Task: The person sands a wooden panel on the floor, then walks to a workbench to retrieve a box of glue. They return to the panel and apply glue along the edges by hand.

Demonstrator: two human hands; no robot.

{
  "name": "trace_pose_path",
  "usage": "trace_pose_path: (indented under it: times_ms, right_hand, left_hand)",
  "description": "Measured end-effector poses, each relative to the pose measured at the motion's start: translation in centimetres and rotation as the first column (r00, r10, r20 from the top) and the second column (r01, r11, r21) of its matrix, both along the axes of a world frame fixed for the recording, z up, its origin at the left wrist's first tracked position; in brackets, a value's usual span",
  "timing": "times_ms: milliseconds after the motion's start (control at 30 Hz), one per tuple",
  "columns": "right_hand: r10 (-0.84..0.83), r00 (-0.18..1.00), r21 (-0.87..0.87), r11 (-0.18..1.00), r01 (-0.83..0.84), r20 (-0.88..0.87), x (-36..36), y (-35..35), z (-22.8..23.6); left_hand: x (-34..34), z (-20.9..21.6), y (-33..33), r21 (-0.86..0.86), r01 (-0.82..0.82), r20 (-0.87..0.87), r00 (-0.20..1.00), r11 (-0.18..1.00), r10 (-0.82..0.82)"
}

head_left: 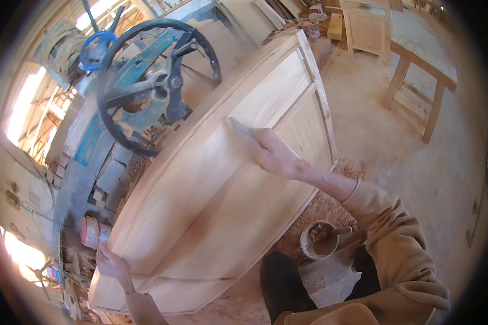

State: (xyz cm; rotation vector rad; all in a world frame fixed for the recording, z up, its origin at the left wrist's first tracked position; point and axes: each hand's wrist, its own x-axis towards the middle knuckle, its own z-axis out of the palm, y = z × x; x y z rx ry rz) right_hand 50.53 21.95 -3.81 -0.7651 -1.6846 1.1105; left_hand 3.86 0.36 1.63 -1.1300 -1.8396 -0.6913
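Observation:
A large pale wooden framed panel (200, 216) leans at a slant before me, from lower left to upper middle. My right hand (276, 154) is closed on a small, flat greyish piece (238, 128), held against the panel's upper part; blur hides its exact kind. At the lower left, my left hand (114, 264) is wrapped on the panel's edge, its fingertips partly hidden. Just beyond those fingers is a red and whitish can (91, 232).
A dusty blue machine with a big black handwheel (173, 82) stands behind the panel. On the floor by my knees sits a round bucket (319, 239) with a stick-like handle in it. A wooden table (428, 59) and a cabinet (370, 27) stand at the far right.

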Motion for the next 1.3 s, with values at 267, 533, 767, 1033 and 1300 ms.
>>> trace_pose_path:
  times_ms: [267, 533, 767, 1033, 1300]
  right_hand:
    - [-0.148, 0.988, -0.009, 0.989, 0.147, -0.054, -2.4, -2.0, 0.8]
    - [-0.191, 0.977, 0.042, 0.98, 0.195, -0.096, -6.9, -1.0, 0.6]
    - [-0.135, 0.982, -0.115, 0.986, 0.121, -0.128, -7.7, -2.8, 1.4]
    - [-0.167, 0.965, -0.199, 0.972, 0.126, -0.204, -10.1, -4.7, 2.2]
    - [-0.237, 0.942, -0.058, 0.972, 0.229, -0.238, -13.4, -4.7, 0.5]
  left_hand:
    - [0.7, 0.0, 0.0, -0.03, -0.034, 0.047, 0.998, 0.999, 0.035]
    - [0.6, -0.1, 0.2, 0.032, 0.005, -0.042, 0.999, 0.999, -0.003]
    - [0.6, -0.1, 0.0, 0.015, -0.006, -0.056, 0.998, 1.0, 0.007]
    - [0.7, 0.0, 0.1, 0.011, 0.016, -0.047, 0.999, 1.0, -0.016]
    - [0.7, 0.1, 0.1, -0.008, 0.009, -0.067, 0.998, 1.0, -0.009]
